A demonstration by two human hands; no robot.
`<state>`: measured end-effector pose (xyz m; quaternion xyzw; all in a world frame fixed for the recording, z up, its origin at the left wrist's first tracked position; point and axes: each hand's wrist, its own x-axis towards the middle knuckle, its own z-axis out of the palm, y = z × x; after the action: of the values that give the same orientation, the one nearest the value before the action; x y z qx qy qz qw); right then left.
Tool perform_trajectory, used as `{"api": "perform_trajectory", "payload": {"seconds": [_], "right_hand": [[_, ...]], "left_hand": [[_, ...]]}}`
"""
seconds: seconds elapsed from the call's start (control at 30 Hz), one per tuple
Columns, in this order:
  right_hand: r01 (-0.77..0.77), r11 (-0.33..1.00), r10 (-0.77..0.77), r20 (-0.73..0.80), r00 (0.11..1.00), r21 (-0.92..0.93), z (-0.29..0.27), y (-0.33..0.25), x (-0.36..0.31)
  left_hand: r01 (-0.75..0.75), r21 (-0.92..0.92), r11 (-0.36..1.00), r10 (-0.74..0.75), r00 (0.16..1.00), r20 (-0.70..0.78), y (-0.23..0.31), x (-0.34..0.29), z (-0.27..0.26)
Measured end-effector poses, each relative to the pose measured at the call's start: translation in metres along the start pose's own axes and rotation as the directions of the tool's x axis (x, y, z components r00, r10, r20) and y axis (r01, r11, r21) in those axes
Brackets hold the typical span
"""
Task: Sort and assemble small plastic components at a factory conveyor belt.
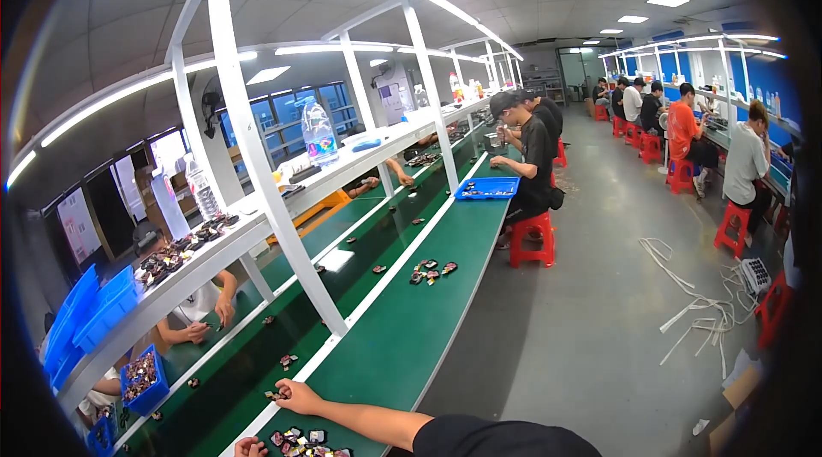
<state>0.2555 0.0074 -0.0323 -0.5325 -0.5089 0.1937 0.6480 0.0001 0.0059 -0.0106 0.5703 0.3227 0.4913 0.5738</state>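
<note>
At the lower edge of the frame I see my right hand (295, 394) stretched out leftward across the green counter (402, 346), the forearm coming in from the black sleeve at lower centre. Its fingers (281, 391) are curled over a small cluster of dark parts (276, 394) lying by the white strip that divides the counter lengthwise; the cluster is touched, but I cannot tell whether any piece is actually pinched. The parts are too small to give their long axis or which way they point.

My left hand (249, 448) shows only as a knuckle and fingertips at the very bottom edge, just left of a heap of small dark and pinkish parts (301, 442). Whether that hand is open or closed on anything I cannot tell; most of it is cut off.

The counter runs as a long band from lower left toward the upper centre, its long axis pointing away from me. Loose parts dot it, with another small group (431, 271) near mid-frame. Further up, a blue tray (486, 189) sits in front of a seated person in black (533, 157) on a red stool (533, 238).

At left, white uprights carry a shelf (197, 264) bearing clear bottles (318, 133) and blue bins (90, 316). Other people's hands (224, 310) work below it, across the counter from me. At right, white strips (698, 303) lie tangled on the grey floor, and more seated people (685, 136) line a second bench.
</note>
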Motion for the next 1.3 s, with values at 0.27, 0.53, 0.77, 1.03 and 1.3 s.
{"api": "perform_trajectory", "payload": {"seconds": [0.27,0.53,0.77,1.03,1.3], "right_hand": [[-0.018,0.998,0.016,0.051,0.999,0.054,-0.03,-0.006,-0.023],[-0.022,0.999,0.016,0.112,0.994,0.048,-0.033,-0.013,-0.029],[-0.048,0.993,0.037,0.098,0.994,0.109,-0.034,-0.017,-0.03],[0.012,1.0,-0.014,0.168,0.986,0.009,-0.033,-0.026,-0.03],[-0.037,0.998,0.03,0.141,0.99,0.053,-0.039,-0.011,-0.028]], "left_hand": [[-0.02,0.077,0.997,0.018,1.0,0.019,-0.003,0.007,0.003],[-0.024,0.076,0.997,0.021,0.999,0.034,-0.003,0.002,0.003],[-0.029,0.219,0.975,0.017,0.998,0.055,0.002,0.001,0.007],[-0.028,0.198,0.98,0.012,0.996,0.083,0.004,0.004,0.002],[-0.032,0.218,0.975,0.014,0.996,0.083,-0.002,0.005,0.006]]}}
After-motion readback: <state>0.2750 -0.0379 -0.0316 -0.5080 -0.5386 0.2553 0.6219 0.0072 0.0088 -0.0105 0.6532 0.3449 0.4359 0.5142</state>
